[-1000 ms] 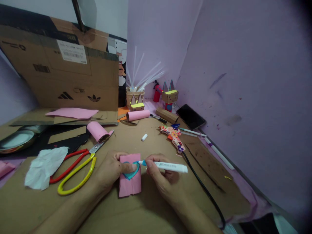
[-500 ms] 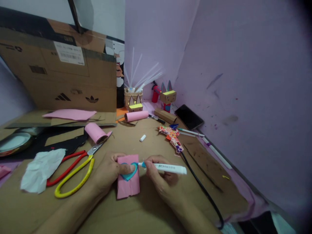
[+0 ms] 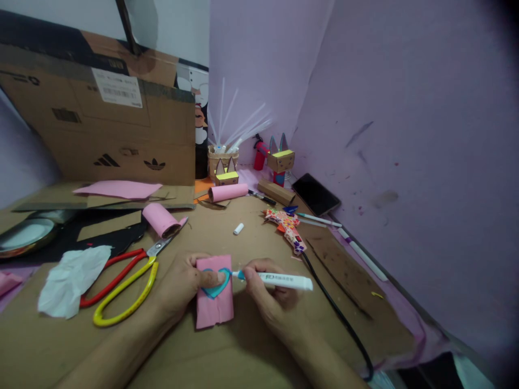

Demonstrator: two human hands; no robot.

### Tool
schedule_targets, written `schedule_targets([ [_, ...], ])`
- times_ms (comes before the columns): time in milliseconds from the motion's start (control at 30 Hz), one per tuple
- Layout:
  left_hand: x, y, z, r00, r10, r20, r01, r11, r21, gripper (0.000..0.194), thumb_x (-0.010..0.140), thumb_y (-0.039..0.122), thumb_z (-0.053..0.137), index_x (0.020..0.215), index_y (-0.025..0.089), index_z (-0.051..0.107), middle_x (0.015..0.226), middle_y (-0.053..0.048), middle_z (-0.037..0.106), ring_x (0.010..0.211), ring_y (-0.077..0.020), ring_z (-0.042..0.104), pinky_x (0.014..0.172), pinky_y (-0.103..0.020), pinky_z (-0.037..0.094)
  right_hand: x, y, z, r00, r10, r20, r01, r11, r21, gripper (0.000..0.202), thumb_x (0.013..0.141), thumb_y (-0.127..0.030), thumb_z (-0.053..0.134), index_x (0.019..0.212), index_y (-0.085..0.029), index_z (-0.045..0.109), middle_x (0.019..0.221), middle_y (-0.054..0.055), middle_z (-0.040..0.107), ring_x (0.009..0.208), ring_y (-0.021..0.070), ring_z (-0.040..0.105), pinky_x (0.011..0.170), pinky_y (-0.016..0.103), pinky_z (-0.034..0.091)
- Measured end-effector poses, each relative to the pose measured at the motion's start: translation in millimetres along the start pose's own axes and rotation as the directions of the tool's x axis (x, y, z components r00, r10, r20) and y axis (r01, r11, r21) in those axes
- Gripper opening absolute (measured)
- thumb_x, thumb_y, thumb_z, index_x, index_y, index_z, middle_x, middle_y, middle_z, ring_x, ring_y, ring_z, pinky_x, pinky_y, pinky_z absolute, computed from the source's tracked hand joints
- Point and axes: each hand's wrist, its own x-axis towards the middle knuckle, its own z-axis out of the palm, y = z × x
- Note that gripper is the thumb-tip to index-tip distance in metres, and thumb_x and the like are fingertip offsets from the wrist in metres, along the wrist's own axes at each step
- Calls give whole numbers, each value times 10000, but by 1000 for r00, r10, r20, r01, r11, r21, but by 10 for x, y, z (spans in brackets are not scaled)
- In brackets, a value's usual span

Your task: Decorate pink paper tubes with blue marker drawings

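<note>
A flattened pink paper-covered piece point(image 3: 217, 313) lies under the fingers of my left hand point(image 3: 184, 286), whose thumb presses on the blue heart point(image 3: 214, 290) on its face. The heart has a darker blue outline. My right hand point(image 3: 267, 292) is closed around a white marker point(image 3: 287, 281) with a blue collar. Its tip is at the heart's upper right edge. Beyond the hands, a small white marker cap point(image 3: 239, 229) rests on the cardboard.
Scissors point(image 3: 121, 297) with red and yellow handles and a crumpled tissue point(image 3: 73, 281) lie at left. A pink-covered tube point(image 3: 160, 220) touches the blades. On the right are a flower-patterned glue gun point(image 3: 290, 229), its black cord point(image 3: 336, 313) and a phone point(image 3: 316, 194).
The marker tip stays near the heart's upper right edge, with hardly any movement of either hand. The whole view has shifted slightly.
</note>
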Motion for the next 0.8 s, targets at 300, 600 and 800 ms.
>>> schedule_targets([
  [300, 2, 2, -3, 1000, 2, 16, -3, 1000, 10, 260, 453, 277, 801, 574, 104, 648, 502, -37, 644, 469, -161, 555, 490, -271, 416, 15, -57, -12, 1000, 3, 16, -2, 1000, -19, 178, 846, -252, 521, 710, -174, 605, 559, -17, 567, 444, 86, 476, 393, 188, 332],
  [600, -28, 37, 24, 1000, 24, 0, -24, 1000, -11, 221, 453, 243, 789, 529, 114, 627, 456, -5, 597, 425, -121, 497, 462, -245, 377, 32, -111, -10, 999, 21, 34, -22, 1000, 13, 187, 824, -234, 531, 661, -180, 604, 524, -24, 571, 422, 82, 484, 372, 169, 339],
  [800, -40, 51, 28, 999, 36, 7, -36, 999, -15, 179, 449, 188, 762, 494, 117, 604, 441, 10, 576, 419, -100, 468, 445, -219, 339, 23, -97, 3, 999, 7, 45, -7, 1000, 17, 175, 823, -229, 539, 677, -178, 621, 533, -22, 579, 439, 85, 494, 388, 166, 355],
])
